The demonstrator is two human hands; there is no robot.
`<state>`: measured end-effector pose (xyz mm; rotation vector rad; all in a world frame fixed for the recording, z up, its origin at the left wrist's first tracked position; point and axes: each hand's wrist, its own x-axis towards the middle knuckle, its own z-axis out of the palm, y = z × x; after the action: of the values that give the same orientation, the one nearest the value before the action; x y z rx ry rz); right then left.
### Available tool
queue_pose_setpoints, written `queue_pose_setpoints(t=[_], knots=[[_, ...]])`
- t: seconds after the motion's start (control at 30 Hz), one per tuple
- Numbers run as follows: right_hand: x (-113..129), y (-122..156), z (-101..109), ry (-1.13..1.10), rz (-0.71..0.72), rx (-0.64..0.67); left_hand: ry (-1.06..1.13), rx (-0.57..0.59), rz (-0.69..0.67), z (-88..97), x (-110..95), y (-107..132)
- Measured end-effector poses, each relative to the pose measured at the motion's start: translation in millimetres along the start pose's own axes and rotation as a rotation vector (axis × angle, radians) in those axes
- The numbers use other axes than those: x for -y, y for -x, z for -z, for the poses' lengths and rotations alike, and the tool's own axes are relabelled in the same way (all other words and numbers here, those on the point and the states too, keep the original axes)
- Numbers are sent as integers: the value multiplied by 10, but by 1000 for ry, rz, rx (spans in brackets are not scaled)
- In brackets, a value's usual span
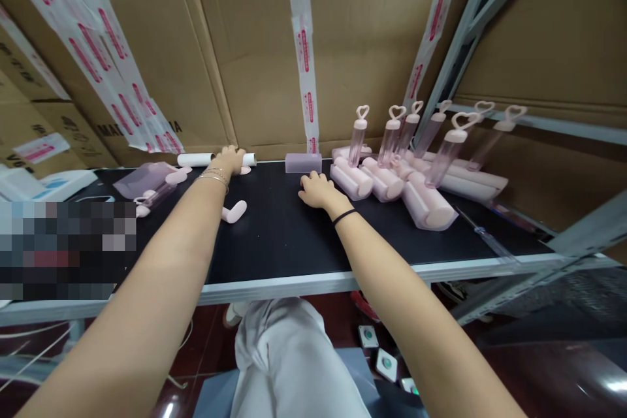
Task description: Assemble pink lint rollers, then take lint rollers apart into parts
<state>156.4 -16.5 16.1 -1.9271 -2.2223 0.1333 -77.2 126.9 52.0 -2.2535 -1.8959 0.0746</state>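
My left hand reaches to the back of the black tabletop, fingers curled over a white tube whose end sticks out on the right. Left of the hand lies a white tube section; my hand hides whether the two are one piece. My right hand rests with fingers apart just in front of a translucent lilac sleeve, holding nothing; whether a fingertip touches it I cannot tell. A small pale pink bent piece lies nearer me, and a small pale disc is beside my left hand.
On the right stand several clear pink tubes with heart-shaped loops, among pink cased rolls. A screwdriver-like tool lies by the front edge. Further left are a lilac case and pink parts. Cardboard walls the back; a metal post rises right.
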Motion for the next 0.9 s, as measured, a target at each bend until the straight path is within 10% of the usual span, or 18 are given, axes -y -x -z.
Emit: queue_pose_setpoints(t=[0.37, 0.7, 0.9], knots=[[-9, -4, 7, -52, 15, -7, 234, 88, -110, -38, 18, 159], [125, -114, -39, -873, 164, -317, 666, -73, -629, 138, -700, 799], [30, -156, -65, -825, 61, -521, 318, 218, -175, -26, -608, 844]])
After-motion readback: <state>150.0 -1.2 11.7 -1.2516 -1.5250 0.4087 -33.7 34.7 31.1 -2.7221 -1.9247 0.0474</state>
